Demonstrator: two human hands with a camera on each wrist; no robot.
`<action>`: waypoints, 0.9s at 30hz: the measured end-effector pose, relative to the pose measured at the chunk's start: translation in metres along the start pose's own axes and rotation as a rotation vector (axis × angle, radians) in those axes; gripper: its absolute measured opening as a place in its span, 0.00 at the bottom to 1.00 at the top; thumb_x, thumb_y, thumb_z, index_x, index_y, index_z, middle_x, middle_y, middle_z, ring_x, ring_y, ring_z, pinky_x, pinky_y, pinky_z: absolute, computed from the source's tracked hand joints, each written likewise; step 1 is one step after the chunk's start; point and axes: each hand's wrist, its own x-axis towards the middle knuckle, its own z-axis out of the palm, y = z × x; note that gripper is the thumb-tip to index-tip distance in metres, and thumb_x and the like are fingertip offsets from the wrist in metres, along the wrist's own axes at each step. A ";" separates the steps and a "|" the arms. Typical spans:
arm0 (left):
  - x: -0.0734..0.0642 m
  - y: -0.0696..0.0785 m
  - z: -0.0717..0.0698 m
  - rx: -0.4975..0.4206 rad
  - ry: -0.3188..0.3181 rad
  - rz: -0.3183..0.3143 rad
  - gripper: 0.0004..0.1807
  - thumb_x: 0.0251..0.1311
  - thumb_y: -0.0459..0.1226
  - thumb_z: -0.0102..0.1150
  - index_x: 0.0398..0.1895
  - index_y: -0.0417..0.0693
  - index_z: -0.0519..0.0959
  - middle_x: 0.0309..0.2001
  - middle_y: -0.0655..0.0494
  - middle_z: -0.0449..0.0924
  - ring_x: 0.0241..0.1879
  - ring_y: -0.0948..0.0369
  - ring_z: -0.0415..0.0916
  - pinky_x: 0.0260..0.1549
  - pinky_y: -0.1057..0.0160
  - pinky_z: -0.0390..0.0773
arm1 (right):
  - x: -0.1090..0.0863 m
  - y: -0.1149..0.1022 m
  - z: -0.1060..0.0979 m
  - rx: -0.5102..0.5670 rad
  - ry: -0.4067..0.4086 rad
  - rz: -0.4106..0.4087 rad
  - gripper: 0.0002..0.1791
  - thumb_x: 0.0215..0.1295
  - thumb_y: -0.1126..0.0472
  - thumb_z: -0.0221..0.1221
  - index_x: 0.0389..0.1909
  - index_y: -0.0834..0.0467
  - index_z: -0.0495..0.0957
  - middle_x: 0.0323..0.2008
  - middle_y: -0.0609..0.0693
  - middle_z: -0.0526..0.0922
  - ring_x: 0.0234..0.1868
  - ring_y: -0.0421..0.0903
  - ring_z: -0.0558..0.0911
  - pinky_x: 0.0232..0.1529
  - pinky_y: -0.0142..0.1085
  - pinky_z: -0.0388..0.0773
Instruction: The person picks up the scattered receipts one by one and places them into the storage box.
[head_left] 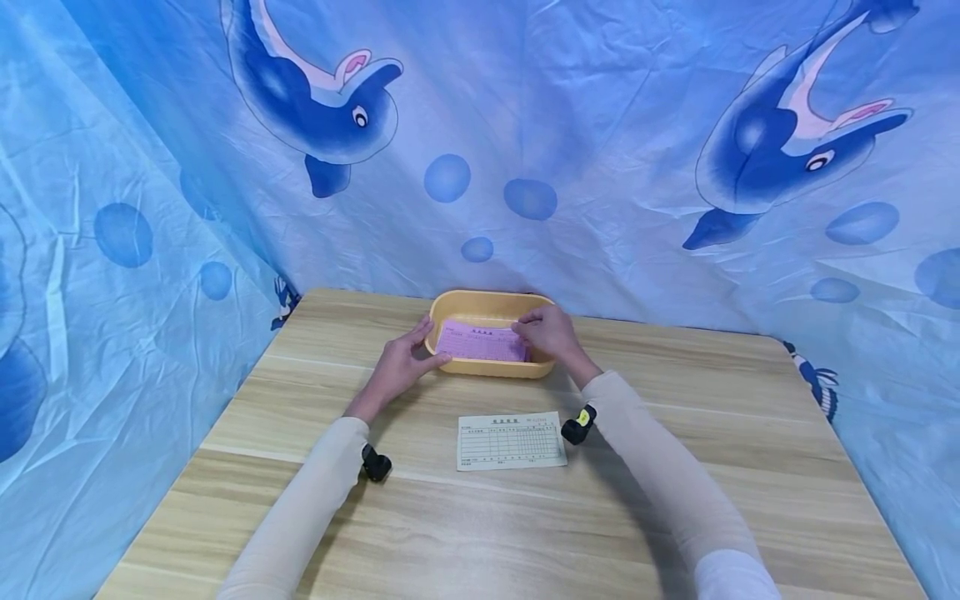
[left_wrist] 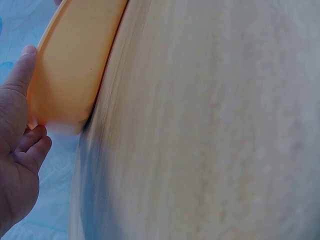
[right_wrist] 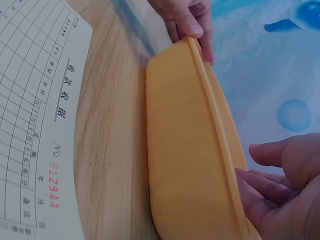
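Note:
A pink receipt form (head_left: 482, 342) lies inside a yellow-orange plastic basket (head_left: 495, 368) near the table's far edge. My left hand (head_left: 405, 360) holds the basket's left end, its thumb at the front rim and its fingers round the side. In the left wrist view, that hand (left_wrist: 19, 145) meets the basket's outer wall (left_wrist: 75, 65). My right hand (head_left: 549, 331) reaches over the basket's right end, fingertips at the pink form's right edge. In the right wrist view its thumb stands apart from the fingers (right_wrist: 267, 187); the basket wall hides the form there.
A pale green-white receipt form (head_left: 512, 442) lies flat on the wooden table (head_left: 450, 533), in front of the basket and beside the right wrist. A blue dolphin-print curtain (head_left: 570, 108) hangs behind the table and along its sides. Each wrist carries a small black camera (head_left: 377, 463).

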 end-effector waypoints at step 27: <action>0.000 0.002 0.000 0.011 0.006 0.004 0.47 0.58 0.51 0.73 0.74 0.36 0.64 0.79 0.47 0.55 0.77 0.52 0.56 0.74 0.57 0.63 | -0.093 0.039 -0.041 0.087 0.066 -0.101 0.20 0.65 0.51 0.71 0.49 0.63 0.86 0.43 0.56 0.90 0.42 0.47 0.88 0.40 0.31 0.85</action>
